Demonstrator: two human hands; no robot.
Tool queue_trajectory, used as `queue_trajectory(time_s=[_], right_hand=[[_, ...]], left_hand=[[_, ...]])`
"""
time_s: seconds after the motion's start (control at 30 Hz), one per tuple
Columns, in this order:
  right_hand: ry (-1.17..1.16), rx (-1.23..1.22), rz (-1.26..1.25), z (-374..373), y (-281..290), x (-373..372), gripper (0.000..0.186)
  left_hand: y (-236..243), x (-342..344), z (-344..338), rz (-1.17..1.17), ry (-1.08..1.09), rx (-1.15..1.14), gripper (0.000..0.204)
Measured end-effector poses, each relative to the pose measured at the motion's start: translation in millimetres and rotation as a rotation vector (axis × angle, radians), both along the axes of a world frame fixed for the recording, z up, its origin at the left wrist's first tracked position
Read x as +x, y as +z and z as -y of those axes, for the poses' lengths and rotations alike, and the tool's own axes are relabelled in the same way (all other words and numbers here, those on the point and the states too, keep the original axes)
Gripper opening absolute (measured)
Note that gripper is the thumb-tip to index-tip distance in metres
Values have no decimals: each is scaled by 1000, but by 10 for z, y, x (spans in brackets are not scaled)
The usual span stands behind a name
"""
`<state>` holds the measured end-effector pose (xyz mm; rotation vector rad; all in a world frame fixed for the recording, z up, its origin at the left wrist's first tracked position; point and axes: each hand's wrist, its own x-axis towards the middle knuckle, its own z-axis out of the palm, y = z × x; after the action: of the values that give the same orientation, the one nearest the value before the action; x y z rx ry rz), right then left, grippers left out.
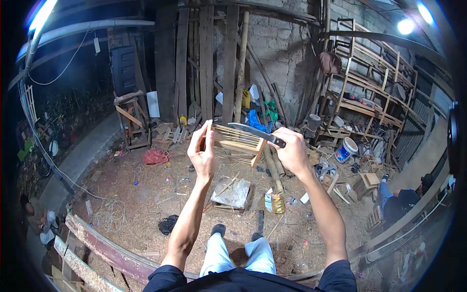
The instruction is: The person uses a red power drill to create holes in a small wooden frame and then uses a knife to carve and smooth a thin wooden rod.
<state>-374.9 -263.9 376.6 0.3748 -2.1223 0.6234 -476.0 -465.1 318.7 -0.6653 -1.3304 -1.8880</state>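
1. The left hand [203, 155] is closed around the left end of a wooden barred frame [237, 146], fingers pointing upward and thumb against the near side.
2. The right hand [293, 150] grips a knife [253, 131] by its black handle; the dark blade points left, lying across the upper thin rods near the frame's right end. Whether the edge touches them, I cannot tell.
3. The frame is held in the air in front of the person, above the littered ground, its thin rods running between end pieces.
4. Below it, a pale flat slab [234, 194] lies on the ground, with a plastic bottle [274, 204] of yellow liquid to its right.
5. A black plastic bag [168, 225] lies near the left forearm; a red plastic bag [156, 156] lies farther off, to the left.
6. To the right, a white and blue bucket [346, 150] stands tilted before a wooden rack [372, 104].
7. Another person [402, 203] sits low at the far right.
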Motion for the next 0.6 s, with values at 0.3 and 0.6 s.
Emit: queue_trajectory(time_s=[0.3, 0.6], right_hand=[[-21, -52, -14, 50, -55, 7, 11], [-26, -3, 24, 38, -123, -63, 15]], left_hand=[[-78, -17, 7, 77, -36, 20, 27], [-159, -14, 66, -53, 21, -44, 27]])
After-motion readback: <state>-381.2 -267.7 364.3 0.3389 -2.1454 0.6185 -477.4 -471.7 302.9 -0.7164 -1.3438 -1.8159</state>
